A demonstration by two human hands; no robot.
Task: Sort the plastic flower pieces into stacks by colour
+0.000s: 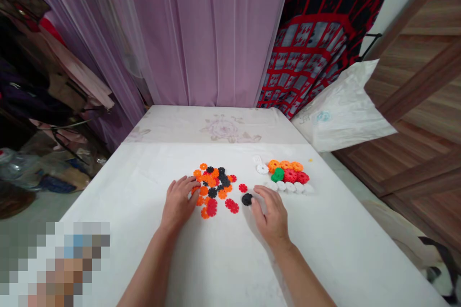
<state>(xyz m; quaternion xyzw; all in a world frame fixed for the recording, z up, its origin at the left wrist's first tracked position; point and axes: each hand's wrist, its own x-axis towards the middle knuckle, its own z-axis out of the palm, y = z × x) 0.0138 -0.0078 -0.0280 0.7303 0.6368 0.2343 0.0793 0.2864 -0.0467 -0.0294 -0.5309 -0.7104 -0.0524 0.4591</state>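
Note:
A loose pile of toothed plastic discs in orange (203,191), black (212,193) and red (212,206) lies on the white table. My left hand (180,201) rests at the pile's left edge, fingers apart and curved over the orange discs, with no grip visible. To the right of the pile sits a black disc piece (247,199), perhaps a small stack. The thumb of my right hand (271,213) touches or nearly touches its right side; the fingers are spread and curved. Two overlapping red discs (232,206) and a single red disc (243,187) lie between the hands.
At the right, discs are grouped by colour in rows: orange (285,166), red (296,176), green (277,174) and white (288,187). A white disc (262,169) lies beside them. A white plastic bag (345,110) hangs over the table's right edge.

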